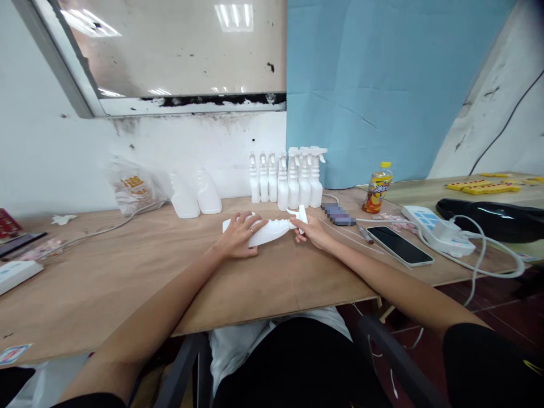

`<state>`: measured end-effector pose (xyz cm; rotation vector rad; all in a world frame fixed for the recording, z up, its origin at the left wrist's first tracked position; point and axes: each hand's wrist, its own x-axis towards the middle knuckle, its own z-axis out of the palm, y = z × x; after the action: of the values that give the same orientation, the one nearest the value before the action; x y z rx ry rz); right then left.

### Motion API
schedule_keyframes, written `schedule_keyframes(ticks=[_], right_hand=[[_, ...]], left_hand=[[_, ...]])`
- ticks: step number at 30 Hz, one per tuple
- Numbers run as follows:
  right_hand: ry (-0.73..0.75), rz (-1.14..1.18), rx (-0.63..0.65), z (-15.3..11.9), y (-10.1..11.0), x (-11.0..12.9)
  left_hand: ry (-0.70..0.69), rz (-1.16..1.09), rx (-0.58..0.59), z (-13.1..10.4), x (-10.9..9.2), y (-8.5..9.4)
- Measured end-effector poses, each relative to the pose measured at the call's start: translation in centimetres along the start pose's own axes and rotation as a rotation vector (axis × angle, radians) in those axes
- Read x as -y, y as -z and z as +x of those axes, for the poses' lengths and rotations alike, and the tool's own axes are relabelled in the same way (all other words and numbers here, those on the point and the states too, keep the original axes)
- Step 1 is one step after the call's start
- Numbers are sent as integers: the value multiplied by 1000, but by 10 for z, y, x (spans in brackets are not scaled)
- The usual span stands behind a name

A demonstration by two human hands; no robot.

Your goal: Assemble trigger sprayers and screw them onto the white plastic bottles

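Observation:
A white spray bottle [274, 231] lies on its side on the wooden table, its base to the left and its neck to the right. My left hand [241, 233] is laid over the body with the fingers curled around it. At the neck end, my right hand [312, 231] grips the white trigger sprayer head [301, 215] between thumb and fingers. The head meets the bottle's neck; whether it is fastened cannot be made out. Behind my hands, several white spray bottles with heads [293, 184] stand upright in a row. Two white bottles without visible heads [198, 195] stand to their left.
The wooden table [127, 272] backs onto the wall. A plastic bag [138, 187] stands back left. On the right are a drink bottle [377, 190], a phone [399, 246], a power strip [440, 229] with white cables, and a black case [488, 220].

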<state>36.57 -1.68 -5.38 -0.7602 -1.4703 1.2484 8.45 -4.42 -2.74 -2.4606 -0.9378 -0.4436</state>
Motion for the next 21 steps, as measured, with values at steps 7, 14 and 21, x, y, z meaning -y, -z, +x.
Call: schedule_keyframes(ticks=[7,14,21], right_hand=[[60,0,13,-4,-11,-4],[-200,-85,265,-13,-33,-6],[-180,-180,305,-13,-34,-3]], left_hand=[[45,22,-48,2,-8,4],[167,48,-12,17,-43,-1],[199,59,74,16,-45,-2]])
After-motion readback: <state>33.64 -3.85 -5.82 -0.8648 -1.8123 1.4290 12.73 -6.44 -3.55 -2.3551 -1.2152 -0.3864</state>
